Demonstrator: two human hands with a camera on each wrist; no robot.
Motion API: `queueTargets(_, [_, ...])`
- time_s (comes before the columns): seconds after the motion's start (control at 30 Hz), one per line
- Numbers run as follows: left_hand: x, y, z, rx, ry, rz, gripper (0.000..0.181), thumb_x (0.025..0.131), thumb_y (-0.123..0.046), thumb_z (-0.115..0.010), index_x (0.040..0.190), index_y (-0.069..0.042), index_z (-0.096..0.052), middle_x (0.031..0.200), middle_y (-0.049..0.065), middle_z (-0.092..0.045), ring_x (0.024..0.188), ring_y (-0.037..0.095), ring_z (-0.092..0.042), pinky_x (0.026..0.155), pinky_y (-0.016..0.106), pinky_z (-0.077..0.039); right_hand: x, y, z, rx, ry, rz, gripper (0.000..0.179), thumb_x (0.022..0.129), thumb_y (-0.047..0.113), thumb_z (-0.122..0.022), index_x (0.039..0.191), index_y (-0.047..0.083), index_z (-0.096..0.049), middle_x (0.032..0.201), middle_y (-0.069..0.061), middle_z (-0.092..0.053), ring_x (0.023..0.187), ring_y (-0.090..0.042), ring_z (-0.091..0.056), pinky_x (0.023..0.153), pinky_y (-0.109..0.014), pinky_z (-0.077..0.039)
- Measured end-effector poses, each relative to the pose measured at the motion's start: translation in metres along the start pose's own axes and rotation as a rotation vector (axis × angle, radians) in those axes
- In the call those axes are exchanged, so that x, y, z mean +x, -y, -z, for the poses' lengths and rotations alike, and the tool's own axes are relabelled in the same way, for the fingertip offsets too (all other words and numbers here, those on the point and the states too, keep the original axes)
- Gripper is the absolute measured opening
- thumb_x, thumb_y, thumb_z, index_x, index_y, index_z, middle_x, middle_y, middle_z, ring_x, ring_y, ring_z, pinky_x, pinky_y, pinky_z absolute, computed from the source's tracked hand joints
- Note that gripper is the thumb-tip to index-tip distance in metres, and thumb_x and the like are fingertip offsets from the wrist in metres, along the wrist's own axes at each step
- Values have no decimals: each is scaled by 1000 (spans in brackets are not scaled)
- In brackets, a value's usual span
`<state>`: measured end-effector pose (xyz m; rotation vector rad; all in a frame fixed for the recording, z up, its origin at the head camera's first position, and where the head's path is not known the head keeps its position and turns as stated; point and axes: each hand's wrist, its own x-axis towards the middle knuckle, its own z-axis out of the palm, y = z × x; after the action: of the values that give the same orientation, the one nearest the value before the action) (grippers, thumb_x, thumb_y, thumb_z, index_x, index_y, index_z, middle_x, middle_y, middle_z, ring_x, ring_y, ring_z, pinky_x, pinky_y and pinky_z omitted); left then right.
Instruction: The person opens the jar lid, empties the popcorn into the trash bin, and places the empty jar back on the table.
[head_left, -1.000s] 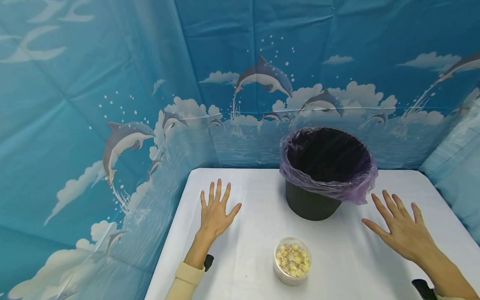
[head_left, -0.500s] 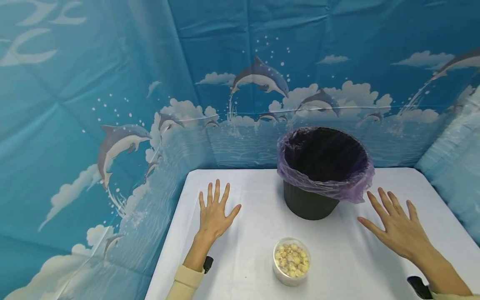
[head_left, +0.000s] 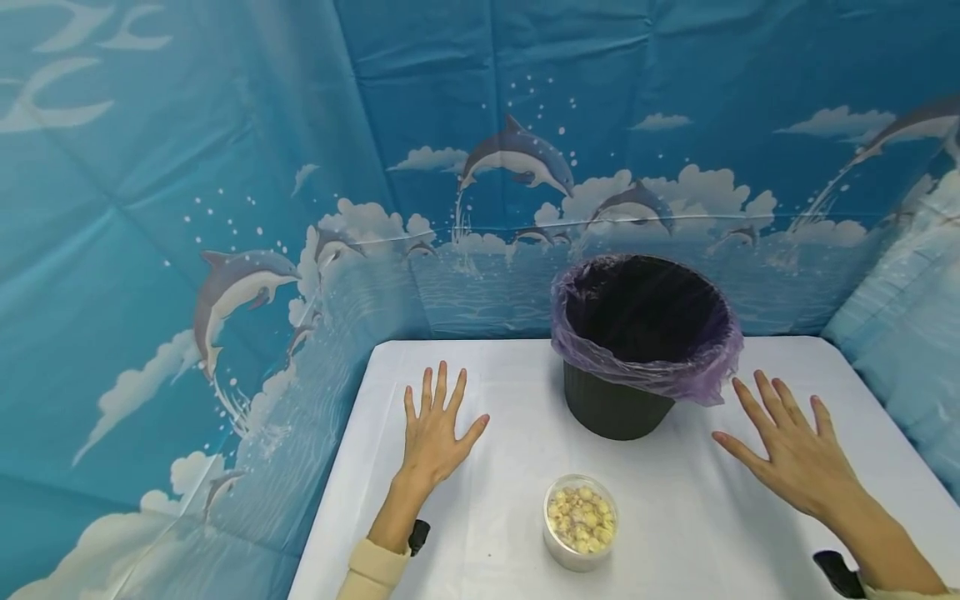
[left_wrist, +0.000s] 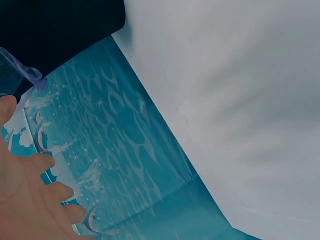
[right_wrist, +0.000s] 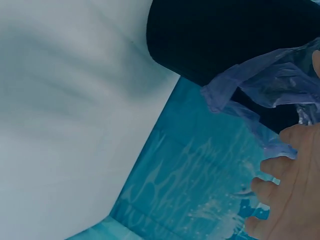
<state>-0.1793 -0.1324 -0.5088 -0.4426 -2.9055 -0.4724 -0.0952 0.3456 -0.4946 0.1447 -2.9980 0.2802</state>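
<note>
My left hand hovers over the left part of the table with its fingers spread and nothing in it. On the right, my right hand is likewise spread and holds nothing, its fingertips near the purple bag edge in the head view. A dark trash bin stands at the back of the table, lined with a purple plastic bag folded over its rim. Between the hands, nearer the front, sits a clear round tub of popcorn. Both wrist views show the hands apart from the bin.
The table has a white cover and rounded far corners. Blue curtains printed with dolphins, clouds and waves hang behind it and at both sides. A black wrist strap piece shows at the right forearm.
The head view has turned slightly, so the bin, tub and curtain pattern sit a little farther left. My left hand has shifted slightly right; both hands stay spread.
</note>
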Motion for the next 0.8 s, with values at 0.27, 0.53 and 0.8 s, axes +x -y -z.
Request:
queueTargets(0.27, [-17, -17, -7, -125, 81, -60, 83, 100, -66, -47, 167, -27, -15, 176, 6, -1, 163, 31, 3, 126, 70, 3, -4, 23, 10, -13, -4, 24, 98, 100, 60, -53, 167, 14, 2, 172, -25, 3, 160, -46, 6, 119, -55, 33])
queueTargets(0.53, [-39, -31, -28, -402, 211, -181, 90, 97, -63, -58, 167, -29, -14, 176, 5, -5, 163, 33, 0, 123, 74, 4, -19, 75, 6, -36, -24, 68, 104, 97, 64, -56, 167, 11, -1, 173, -23, 0, 162, -37, 10, 120, -48, 32])
queueTargets(0.8, [-56, -44, -57, -634, 406, -283, 128, 75, -45, -89, 167, -35, -1, 176, -2, -1, 163, 32, 0, 121, 78, 1, -30, 128, -7, -15, -112, 231, 107, 90, 66, -66, 168, 19, -9, 176, -11, -3, 158, -6, 22, 127, -40, 24])
